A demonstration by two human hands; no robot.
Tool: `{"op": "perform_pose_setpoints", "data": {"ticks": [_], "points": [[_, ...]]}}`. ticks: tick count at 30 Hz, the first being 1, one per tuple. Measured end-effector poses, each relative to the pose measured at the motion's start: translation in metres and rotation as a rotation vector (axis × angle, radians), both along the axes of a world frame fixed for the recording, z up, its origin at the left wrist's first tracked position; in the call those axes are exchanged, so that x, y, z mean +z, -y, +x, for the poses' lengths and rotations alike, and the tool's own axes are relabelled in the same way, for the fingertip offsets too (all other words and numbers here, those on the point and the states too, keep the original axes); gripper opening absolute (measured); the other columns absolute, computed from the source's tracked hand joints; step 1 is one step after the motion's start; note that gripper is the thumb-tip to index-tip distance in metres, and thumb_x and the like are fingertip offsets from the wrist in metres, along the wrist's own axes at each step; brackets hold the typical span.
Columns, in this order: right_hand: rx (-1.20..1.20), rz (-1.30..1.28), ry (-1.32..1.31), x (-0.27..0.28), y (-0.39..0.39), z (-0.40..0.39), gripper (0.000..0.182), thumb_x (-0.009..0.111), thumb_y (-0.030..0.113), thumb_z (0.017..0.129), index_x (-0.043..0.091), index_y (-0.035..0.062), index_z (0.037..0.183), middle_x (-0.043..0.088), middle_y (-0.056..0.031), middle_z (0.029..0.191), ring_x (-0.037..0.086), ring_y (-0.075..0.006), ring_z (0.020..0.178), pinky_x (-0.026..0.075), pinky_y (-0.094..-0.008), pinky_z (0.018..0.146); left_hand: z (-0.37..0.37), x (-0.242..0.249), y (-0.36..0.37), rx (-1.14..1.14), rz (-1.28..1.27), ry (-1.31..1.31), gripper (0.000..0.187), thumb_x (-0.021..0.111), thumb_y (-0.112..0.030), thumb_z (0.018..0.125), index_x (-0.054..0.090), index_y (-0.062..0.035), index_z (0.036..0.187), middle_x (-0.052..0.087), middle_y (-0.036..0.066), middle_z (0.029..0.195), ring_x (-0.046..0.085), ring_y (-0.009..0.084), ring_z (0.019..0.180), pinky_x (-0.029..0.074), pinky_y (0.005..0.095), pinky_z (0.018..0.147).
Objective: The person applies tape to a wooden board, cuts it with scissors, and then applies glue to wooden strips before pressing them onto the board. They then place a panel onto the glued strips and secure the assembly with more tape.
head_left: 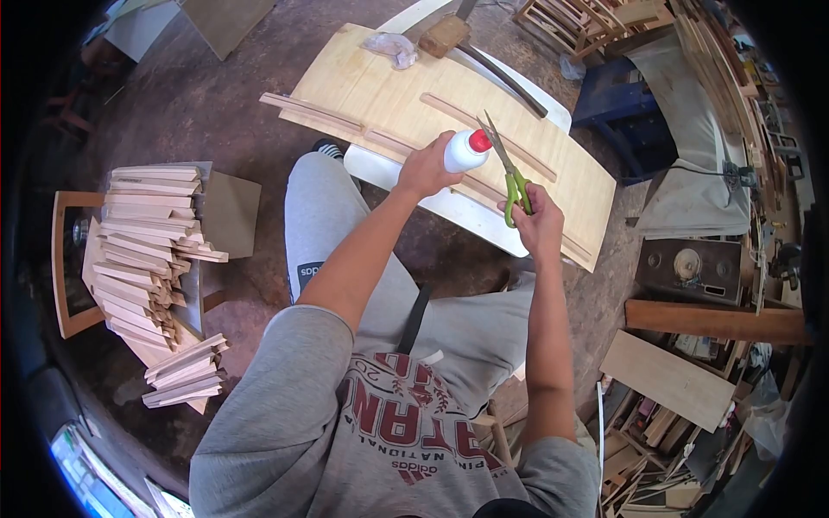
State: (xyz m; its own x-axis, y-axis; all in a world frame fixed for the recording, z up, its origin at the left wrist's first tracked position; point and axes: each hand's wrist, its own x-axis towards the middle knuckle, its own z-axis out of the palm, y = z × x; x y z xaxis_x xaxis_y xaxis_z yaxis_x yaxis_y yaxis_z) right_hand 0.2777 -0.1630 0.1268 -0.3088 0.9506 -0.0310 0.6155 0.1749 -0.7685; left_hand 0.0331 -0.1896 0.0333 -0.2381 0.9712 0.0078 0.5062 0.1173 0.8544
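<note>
My left hand point(425, 169) is wrapped round a white plastic bottle point(463, 155) with a red cap, its top tilted up to the right. Close beside it, my right hand point(540, 223) grips the green handles of a pair of scissors point(511, 177). The blades point up and away from me, slightly parted, near the red cap. Below both hands lies a pale wooden board point(389, 95) on a white surface. Thin wooden strips point(492, 134) rest along the board, one of them behind the scissors. My left hand and the bottle hide part of the nearer strips.
A mallet point(445, 36) and a crumpled clear plastic bag point(393, 48) sit at the board's far end, with a dark curved bar point(505, 82) nearby. Stacked wood pieces point(151, 250) stand at left. A speaker box point(691, 266) and piled scrap wood point(648, 449) fill the right.
</note>
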Motion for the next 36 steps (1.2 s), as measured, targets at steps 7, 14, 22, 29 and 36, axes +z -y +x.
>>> {"op": "perform_pose_setpoints", "data": {"ticks": [7, 14, 22, 29, 36], "points": [[0.01, -0.041, 0.044, 0.013, -0.002, -0.003, 0.044, 0.083, 0.016, 0.079, 0.065, -0.006, 0.113, 0.07, -0.0119, 0.083, 0.064, -0.0131, 0.072, 0.052, -0.0287, 0.068, -0.001, -0.001, 0.0, 0.006, -0.001, -0.022, 0.08, 0.08, -0.033, 0.073, 0.042, -0.016, 0.141, 0.065, 0.019, 0.124, 0.063, 0.0425, 0.112, 0.051, 0.0493, 0.093], [0.011, 0.026, -0.104, -0.005, -0.015, 0.009, 0.022, 0.077, 0.006, 0.083, 0.067, -0.006, 0.099, 0.069, -0.0076, 0.074, 0.059, -0.0092, 0.064, 0.048, -0.0257, 0.06, -0.001, -0.005, 0.001, 0.017, 0.015, -0.015, 0.081, 0.081, -0.029, 0.072, 0.042, -0.0174, 0.142, 0.067, 0.019, 0.122, 0.064, 0.0427, 0.109, 0.052, 0.0512, 0.091], [-0.147, -0.064, -0.151, 0.028, -0.028, 0.002, 0.026, 0.084, 0.015, 0.083, 0.069, -0.0043, 0.092, 0.07, -0.0048, 0.072, 0.061, -0.0075, 0.064, 0.048, -0.0258, 0.059, 0.0, 0.0, 0.001, 0.015, -0.034, -0.016, 0.079, 0.08, -0.031, 0.074, 0.042, -0.0166, 0.142, 0.065, 0.019, 0.125, 0.063, 0.0425, 0.113, 0.051, 0.0499, 0.094], [0.071, 0.127, 0.226, 0.07, -0.004, 0.0, 0.043, 0.088, 0.027, 0.075, 0.07, -0.0006, 0.103, 0.071, -0.0109, 0.077, 0.067, -0.0156, 0.065, 0.052, -0.0305, 0.063, -0.001, 0.001, 0.002, 0.008, -0.017, -0.002, 0.081, 0.081, -0.033, 0.072, 0.042, -0.0158, 0.142, 0.065, 0.02, 0.125, 0.063, 0.0424, 0.113, 0.051, 0.0495, 0.094], [0.218, 0.191, 0.441, 0.096, -0.027, 0.01, 0.05, 0.087, 0.041, 0.069, 0.073, 0.0042, 0.101, 0.069, -0.0125, 0.073, 0.067, -0.0264, 0.063, 0.052, -0.0373, 0.063, -0.002, -0.002, 0.003, 0.013, 0.0, -0.007, 0.08, 0.08, -0.031, 0.072, 0.042, -0.0162, 0.142, 0.066, 0.02, 0.122, 0.063, 0.0432, 0.111, 0.051, 0.0506, 0.092]]}}
